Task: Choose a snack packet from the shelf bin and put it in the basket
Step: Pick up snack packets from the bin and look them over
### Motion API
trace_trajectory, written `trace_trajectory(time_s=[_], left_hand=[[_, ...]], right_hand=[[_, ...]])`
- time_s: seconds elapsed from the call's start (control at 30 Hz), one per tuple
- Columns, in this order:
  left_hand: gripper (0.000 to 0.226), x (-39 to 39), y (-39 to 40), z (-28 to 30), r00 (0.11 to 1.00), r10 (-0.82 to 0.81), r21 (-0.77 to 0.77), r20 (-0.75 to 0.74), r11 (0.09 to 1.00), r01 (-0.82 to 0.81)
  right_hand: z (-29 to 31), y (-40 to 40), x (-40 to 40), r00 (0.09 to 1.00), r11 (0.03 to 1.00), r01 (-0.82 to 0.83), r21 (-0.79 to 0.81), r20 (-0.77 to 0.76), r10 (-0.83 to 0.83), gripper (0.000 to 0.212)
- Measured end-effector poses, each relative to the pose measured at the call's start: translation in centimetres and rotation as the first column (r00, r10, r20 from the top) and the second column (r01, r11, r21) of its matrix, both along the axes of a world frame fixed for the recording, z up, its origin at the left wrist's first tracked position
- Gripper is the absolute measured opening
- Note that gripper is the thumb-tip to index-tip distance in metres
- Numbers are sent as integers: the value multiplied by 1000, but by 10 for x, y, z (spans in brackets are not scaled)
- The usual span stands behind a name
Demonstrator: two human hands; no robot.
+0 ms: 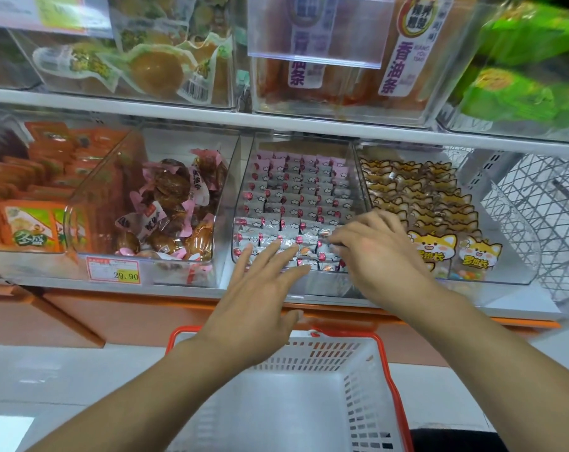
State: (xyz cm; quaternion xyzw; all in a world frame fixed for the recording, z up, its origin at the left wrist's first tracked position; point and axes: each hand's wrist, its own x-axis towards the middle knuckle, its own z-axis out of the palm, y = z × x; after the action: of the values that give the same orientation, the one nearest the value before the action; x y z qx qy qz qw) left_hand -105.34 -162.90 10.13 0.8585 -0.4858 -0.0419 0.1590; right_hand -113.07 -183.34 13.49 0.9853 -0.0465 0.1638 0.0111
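The small silver-and-pink snack packets (296,203) sit in neat rows in the clear shelf bin (244,177), dead center of the view. Our right hand (377,252) is in the front rows with fingers curled down among the packets; we can't tell if it's actually got one. Our left hand (260,295), at 9 o'clock from it, is spread flat, fingertips at the bin's front edge. The white basket (368,396) with orange rim waits at 6 o'clock.
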Motion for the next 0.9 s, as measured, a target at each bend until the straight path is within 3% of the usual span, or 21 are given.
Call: trace_trajectory(time_s=[0.07, 0.2, 0.27, 0.4, 0.5, 0.53, 0.63, 0.73, 0.83, 0.9], left_hand=[[71, 0, 0, 0, 1000, -4, 5, -1, 1000, 4], [73, 1, 1, 0, 1000, -18, 17, -10, 1000, 18], [73, 2, 2, 0, 1000, -26, 20, -8, 999, 26], [74, 4, 3, 0, 999, -42, 28, -22, 999, 42], [75, 4, 3, 0, 998, -51, 1, -48, 999, 51], [75, 4, 3, -1, 997, -53, -7, -56, 999, 52], [76, 3, 6, -1, 995, -47, -38, -92, 998, 44], [72, -1, 4, 6, 965, 20, -219, -261, 972, -79], [58, -3, 2, 23, 846, 110, -445, -522, 811, -380], [50, 1, 4, 32, 707, 112, -437, -698, 715, -545]], right_hand=[[-3, 1, 6, 998, 995, 18, -98, -56, -24, 31], [-1, 7, 18, 996, 988, 77, -135, 45, -71, 30], [-2, 12, 24, 997, 993, 59, -100, 64, -53, 21], [-7, 18, 31, 993, 995, 88, 39, -87, -85, 22], [-7, 18, 32, 995, 976, 101, 193, -17, -99, 2], [-7, 19, 32, 992, 959, 108, 260, 35, -121, 6], [0, 22, 29, 962, 817, 75, 572, 176, -211, 8], [17, 28, 22, 896, 633, -61, 771, 322, -306, 7], [31, 34, 13, 842, 468, -142, 872, 355, -406, 6], [35, 40, 7, 842, 242, -172, 955, 270, -467, 6]])
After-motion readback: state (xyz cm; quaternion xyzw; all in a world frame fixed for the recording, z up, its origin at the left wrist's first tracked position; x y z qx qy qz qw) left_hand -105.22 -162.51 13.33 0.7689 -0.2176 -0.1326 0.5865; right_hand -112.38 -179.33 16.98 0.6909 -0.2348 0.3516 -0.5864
